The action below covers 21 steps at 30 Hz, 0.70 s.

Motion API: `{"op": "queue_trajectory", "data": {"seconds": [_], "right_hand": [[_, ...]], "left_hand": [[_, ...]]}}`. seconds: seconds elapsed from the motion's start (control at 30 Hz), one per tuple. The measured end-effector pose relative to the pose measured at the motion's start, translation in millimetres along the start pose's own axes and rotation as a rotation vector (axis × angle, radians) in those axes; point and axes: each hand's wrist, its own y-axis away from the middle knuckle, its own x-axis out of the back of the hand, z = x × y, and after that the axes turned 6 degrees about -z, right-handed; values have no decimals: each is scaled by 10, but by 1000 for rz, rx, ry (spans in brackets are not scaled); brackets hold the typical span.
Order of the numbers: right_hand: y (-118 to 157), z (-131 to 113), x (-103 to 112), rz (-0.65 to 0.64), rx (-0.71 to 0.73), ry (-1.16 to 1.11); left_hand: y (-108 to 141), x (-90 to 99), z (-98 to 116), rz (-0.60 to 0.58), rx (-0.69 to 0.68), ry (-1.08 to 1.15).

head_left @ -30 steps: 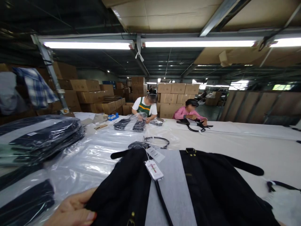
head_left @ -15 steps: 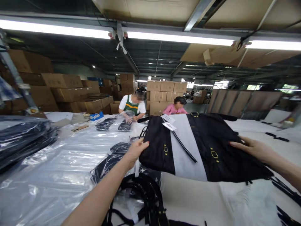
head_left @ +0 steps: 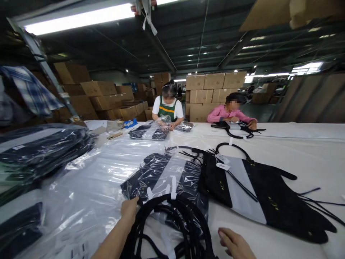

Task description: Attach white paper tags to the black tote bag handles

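Note:
My left hand (head_left: 129, 210) looks closed at the near left edge of a plastic-wrapped black bag (head_left: 151, 171) with a pale grey middle strip. Its fingertips are mostly hidden, so what they hold is unclear. Right beside it, a bundle of black handles (head_left: 185, 208) with white wraps lies over the wrapped bag's near part. My right hand (head_left: 234, 244) is empty, fingers apart and slightly curled, above the white tabletop right of the bundle. Beyond it an unwrapped black bag (head_left: 258, 180) lies flat, with gold buckles, a grey strip and a white tag (head_left: 223, 166).
Clear plastic sheets (head_left: 88, 190) cover the table's left part. A pile of wrapped bags (head_left: 45, 147) stands far left. Across the table, a person in a green apron (head_left: 168, 108) handles a wrapped bag, and a person in pink (head_left: 218, 113) handles a black bag. Cardboard boxes (head_left: 207, 86) are stacked behind.
The unwrapped bag, held up by both hands before, now lies on the table to the right. Both hands have let it go and moved down towards me. The view has tilted down.

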Motion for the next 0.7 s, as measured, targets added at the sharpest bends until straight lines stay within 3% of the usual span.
{"op": "queue_trajectory", "data": {"seconds": [0.1, 0.2, 0.4, 0.5, 0.7], "right_hand": [[-351, -48, -287, 0, -101, -142], [-584, -139, -412, 31, -162, -173], [-697, -364, -525, -94, -226, -471], [-743, -412, -540, -71, -144, -394], [-984, -643, -525, 23, 12, -65]], "left_hand": [[-101, -123, -84, -73, 122, 189], [-169, -219, -97, -135, 213, 367], [-227, -307, 36, -278, 285, 526], [-185, -362, 168, -265, 217, 551], [-223, -386, 631, -260, -134, 568]]}}
